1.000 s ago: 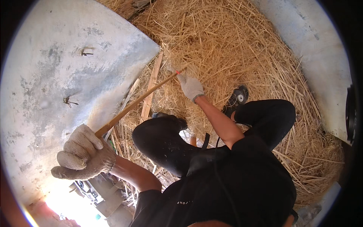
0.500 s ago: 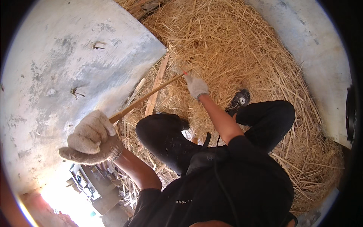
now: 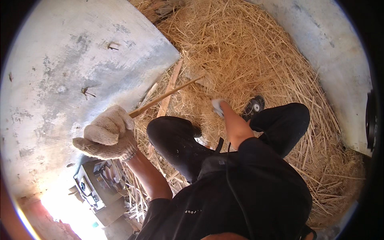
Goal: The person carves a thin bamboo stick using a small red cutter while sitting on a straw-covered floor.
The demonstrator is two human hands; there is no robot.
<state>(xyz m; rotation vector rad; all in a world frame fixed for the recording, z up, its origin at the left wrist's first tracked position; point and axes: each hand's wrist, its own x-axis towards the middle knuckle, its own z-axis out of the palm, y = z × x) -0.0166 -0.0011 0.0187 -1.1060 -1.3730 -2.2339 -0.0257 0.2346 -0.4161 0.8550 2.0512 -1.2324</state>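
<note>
In the head view, my left hand (image 3: 109, 132), in a thick beige knit glove, is closed round the near end of a long thin wooden stick (image 3: 166, 95). The stick slants up and right, its thin tip over the straw. My right hand (image 3: 217, 107), also in a pale glove, is low over the loose straw (image 3: 236, 52) between my knees and apart from the stick. Its fingers are hidden and blurred, so what they hold, if anything, does not show.
A whitewashed wall (image 3: 96, 60) with twiggy bits sticking out rises at the left, another pale wall (image 3: 316, 36) at the right. A flat wooden board (image 3: 171, 86) lies beside the left wall's corner. An open box of odds and ends (image 3: 102, 188) stands lower left.
My right hand has left the stick's tip and come down toward me. The red bit seen at the tip no longer shows. My left hand, with the stick, has shifted slightly up and right.
</note>
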